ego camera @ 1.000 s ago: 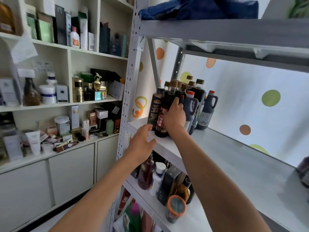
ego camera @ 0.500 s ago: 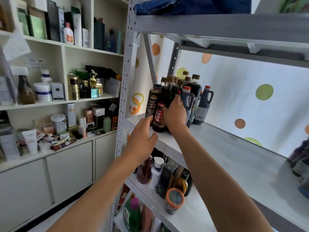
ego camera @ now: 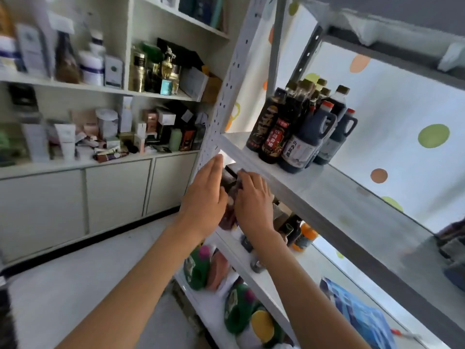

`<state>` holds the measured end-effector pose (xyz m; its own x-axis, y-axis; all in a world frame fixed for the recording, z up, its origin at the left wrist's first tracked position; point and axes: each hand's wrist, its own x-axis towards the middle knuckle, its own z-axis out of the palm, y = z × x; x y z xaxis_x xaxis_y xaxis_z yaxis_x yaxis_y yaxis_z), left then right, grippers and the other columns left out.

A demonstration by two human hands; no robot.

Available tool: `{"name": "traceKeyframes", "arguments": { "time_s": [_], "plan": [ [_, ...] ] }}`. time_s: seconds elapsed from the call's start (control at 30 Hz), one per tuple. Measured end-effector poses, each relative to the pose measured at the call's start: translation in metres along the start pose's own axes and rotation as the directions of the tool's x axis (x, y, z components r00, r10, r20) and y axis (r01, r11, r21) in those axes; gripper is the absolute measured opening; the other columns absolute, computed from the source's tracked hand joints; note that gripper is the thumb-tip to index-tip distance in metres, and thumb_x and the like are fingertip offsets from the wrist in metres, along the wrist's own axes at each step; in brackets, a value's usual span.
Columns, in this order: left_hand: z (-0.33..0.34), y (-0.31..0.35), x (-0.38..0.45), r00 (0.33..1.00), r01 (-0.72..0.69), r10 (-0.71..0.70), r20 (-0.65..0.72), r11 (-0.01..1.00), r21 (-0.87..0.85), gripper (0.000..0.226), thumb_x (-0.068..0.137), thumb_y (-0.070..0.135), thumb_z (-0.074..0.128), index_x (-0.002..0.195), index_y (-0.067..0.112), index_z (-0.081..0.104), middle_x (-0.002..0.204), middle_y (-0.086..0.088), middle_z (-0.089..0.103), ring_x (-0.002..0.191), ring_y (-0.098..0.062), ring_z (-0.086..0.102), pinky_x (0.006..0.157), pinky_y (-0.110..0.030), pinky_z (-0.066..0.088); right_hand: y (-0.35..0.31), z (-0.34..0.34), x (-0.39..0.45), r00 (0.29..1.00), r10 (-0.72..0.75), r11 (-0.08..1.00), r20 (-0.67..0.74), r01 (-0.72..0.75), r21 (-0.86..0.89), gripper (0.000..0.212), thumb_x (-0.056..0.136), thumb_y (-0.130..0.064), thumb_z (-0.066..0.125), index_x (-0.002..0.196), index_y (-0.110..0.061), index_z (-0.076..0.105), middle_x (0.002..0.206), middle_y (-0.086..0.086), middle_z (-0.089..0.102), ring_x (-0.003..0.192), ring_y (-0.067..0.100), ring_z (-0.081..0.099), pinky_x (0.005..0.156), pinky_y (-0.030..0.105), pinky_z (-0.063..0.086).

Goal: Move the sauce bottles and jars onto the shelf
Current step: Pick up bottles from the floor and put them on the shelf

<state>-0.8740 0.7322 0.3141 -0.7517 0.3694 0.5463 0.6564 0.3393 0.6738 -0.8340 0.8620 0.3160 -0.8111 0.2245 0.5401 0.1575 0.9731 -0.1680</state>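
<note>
Several dark sauce bottles [ego camera: 297,127] stand grouped at the left end of the grey metal shelf [ego camera: 327,197]. Both hands are one level lower, in front of the shelf below. My left hand [ego camera: 205,195] is flat with its fingers straight, against the left side of a dark reddish bottle [ego camera: 227,214]. My right hand [ego camera: 254,200] lies against that bottle's right side, fingers reaching over its top. The hands hide most of the bottle, and I cannot see whether the right hand grips it.
More bottles and an orange-lidded jar [ego camera: 305,235] sit on the lower shelf, with green bottles [ego camera: 198,268] and a blue packet [ego camera: 359,313] further down. The perforated white upright [ego camera: 226,96] stands just left of my hands. White cabinets [ego camera: 100,192] crowded with boxes fill the left wall.
Both hands left the bottle group on the upper shelf and dropped to the shelf below, now flanking a dark reddish bottle. The view tilted downward.
</note>
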Motion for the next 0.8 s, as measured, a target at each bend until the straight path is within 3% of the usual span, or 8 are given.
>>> {"name": "traceKeyframes", "arguments": {
  "time_s": [0.27,0.43,0.53,0.8],
  "plan": [
    [-0.006,-0.060,-0.098,0.966,0.256,-0.259,0.019,0.963,0.081,0.063,0.097,0.012,0.048,0.153,0.012,0.019,0.156,-0.007,0.027,0.143,-0.021,0.026,0.115,-0.029,0.023,-0.035,0.063,-0.078,0.975,-0.127,0.988,0.182,0.108,0.112,0.051,0.084,-0.003,0.063,0.133,-0.012,0.055,0.131,0.007,0.055,0.123,0.029,0.050,0.105,0.041,0.043],
    [0.006,-0.084,-0.179,0.897,0.435,-0.441,0.002,0.886,0.161,0.064,0.094,0.006,0.049,0.152,0.010,0.022,0.154,-0.010,0.030,0.142,-0.022,0.027,0.115,-0.027,0.022,-0.043,0.106,-0.137,0.919,-0.215,0.955,0.330,0.126,0.270,0.051,0.085,0.000,0.058,0.135,-0.009,0.053,0.134,0.010,0.053,0.123,0.030,0.048,0.105,0.043,0.042],
    [0.019,-0.095,-0.231,0.833,0.545,-0.553,-0.022,0.812,0.207,0.064,0.095,0.008,0.048,0.152,0.012,0.020,0.156,-0.007,0.027,0.143,-0.018,0.024,0.114,-0.019,0.014,-0.045,0.137,-0.182,0.859,-0.287,0.924,0.424,0.131,0.360,0.050,0.087,-0.001,0.058,0.136,-0.009,0.053,0.134,0.010,0.052,0.124,0.030,0.047,0.106,0.042,0.040],
    [0.049,-0.135,-0.352,0.581,0.806,-0.802,-0.139,0.542,0.239,0.059,0.094,0.006,0.049,0.149,0.011,0.029,0.151,-0.007,0.035,0.137,-0.021,0.034,0.109,-0.018,0.020,-0.053,0.206,-0.291,0.678,-0.395,0.876,0.619,0.076,0.476,0.047,0.087,0.000,0.058,0.134,-0.005,0.055,0.134,0.013,0.054,0.124,0.033,0.050,0.105,0.044,0.043]
  ]
}}
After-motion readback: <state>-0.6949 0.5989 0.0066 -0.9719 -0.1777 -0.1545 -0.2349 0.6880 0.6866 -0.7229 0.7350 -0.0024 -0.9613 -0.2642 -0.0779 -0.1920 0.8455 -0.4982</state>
